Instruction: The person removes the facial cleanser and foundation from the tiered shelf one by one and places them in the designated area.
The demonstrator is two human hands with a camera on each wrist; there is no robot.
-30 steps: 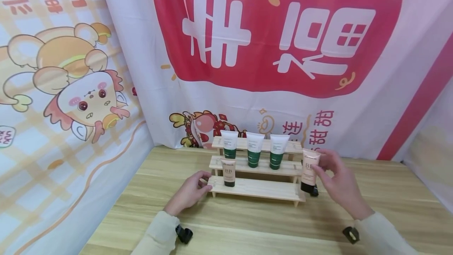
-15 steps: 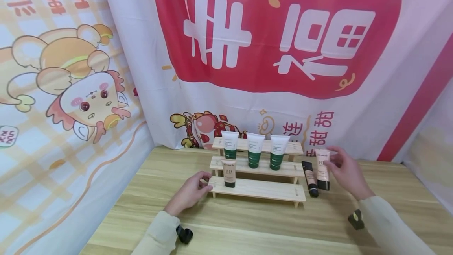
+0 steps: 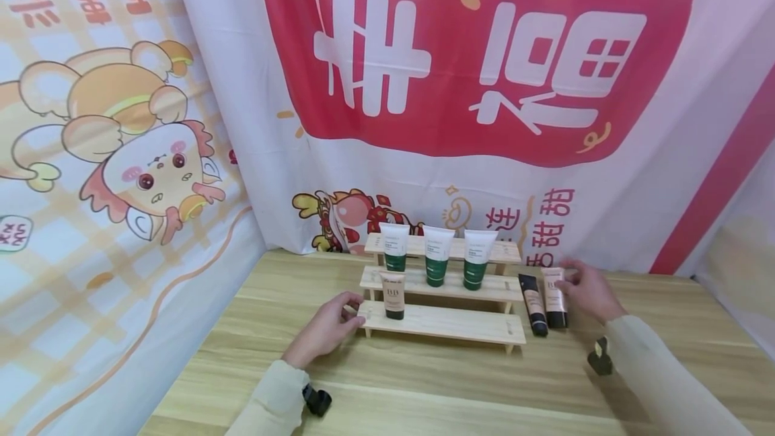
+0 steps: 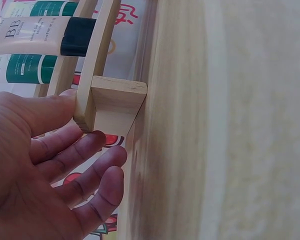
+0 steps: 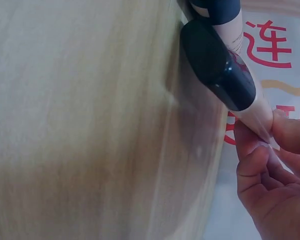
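Pale matt wood, raw and unvarnished in look, for the rack point(image 3: 451, 325), rougher at the cut end. Streaky wood grain, smooth, with a soft sheen, across the desk point(image 3: 424, 382). Smooth plastic, apparently, in the pink tube point(image 3: 554, 299) and the white-and-green tubes point(image 3: 437, 254); hard, glossy black plastic on the cap point(image 5: 217, 65). Thin, lightly creased cloth for the backdrop point(image 3: 233, 32); soft matt cloth in the sleeves point(image 3: 268, 392).

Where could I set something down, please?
The bottom shelf right of its BB tube, and the table in front of it, between the sleeves, look bare. Right of the shelf is crowded: black tube, held pink tube, right hand.
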